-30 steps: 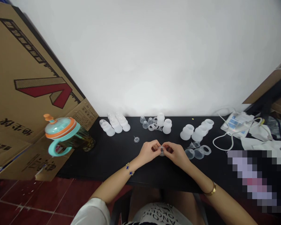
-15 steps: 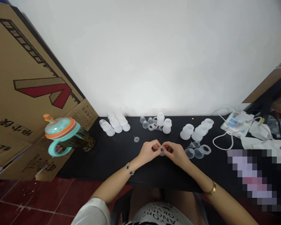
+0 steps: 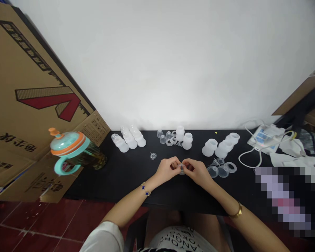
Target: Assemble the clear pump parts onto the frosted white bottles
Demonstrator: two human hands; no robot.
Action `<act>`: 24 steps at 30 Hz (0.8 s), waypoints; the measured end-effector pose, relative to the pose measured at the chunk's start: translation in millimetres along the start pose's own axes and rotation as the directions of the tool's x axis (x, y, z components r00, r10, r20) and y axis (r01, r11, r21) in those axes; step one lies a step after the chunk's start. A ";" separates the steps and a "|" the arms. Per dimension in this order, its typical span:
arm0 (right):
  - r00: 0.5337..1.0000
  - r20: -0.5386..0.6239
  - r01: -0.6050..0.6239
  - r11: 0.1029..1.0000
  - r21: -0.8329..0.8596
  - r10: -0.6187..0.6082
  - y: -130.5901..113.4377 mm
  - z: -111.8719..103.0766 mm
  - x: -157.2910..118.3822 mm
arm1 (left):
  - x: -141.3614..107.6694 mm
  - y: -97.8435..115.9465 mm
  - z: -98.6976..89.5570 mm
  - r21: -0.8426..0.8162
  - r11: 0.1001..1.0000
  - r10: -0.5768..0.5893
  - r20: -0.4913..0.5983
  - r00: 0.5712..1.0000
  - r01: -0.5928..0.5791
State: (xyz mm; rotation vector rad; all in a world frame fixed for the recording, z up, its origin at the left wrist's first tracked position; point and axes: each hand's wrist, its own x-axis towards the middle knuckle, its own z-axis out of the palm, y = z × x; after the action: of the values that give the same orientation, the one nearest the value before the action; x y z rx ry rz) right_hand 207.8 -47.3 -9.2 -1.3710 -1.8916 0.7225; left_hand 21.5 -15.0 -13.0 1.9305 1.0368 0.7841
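While nothing has shifted, left hand, right hand, still pinching clear part

Both hands' fingers pinch a small clear ring above the black table.

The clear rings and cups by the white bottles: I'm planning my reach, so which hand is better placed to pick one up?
Probably the right hand: the clear rings and cups lie just beside it, while the left hand is farther.

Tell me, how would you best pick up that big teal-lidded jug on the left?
By its teal loop handle, from the near side. The jug is wide, and the handle juts toward the person, clear of the cardboard box behind it.
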 end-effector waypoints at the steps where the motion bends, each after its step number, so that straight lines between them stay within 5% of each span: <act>1: 1.000 -0.001 0.002 1.000 0.000 -0.002 -0.3 -0.2 0.0 | 0.1 -0.1 0.1 -0.001 1.000 -0.002 0.000 1.000 0.002; 18: 1.000 0.000 0.008 1.000 -0.028 -0.008 0.3 0.2 0.3 | 0.0 0.0 0.4 -0.014 1.000 -0.027 0.014 1.000 0.027; 24: 0.998 -0.058 0.015 1.000 -0.011 -0.015 -1.5 0.3 -0.3 | 0.6 -3.7 2.5 -0.133 0.990 -0.057 -0.048 0.997 0.050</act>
State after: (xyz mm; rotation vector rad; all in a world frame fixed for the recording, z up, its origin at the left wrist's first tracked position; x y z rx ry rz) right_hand 206.8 -48.0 -8.3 -1.3688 -1.8611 0.6589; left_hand 22.3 -14.0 -17.4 1.7722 1.0368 0.8550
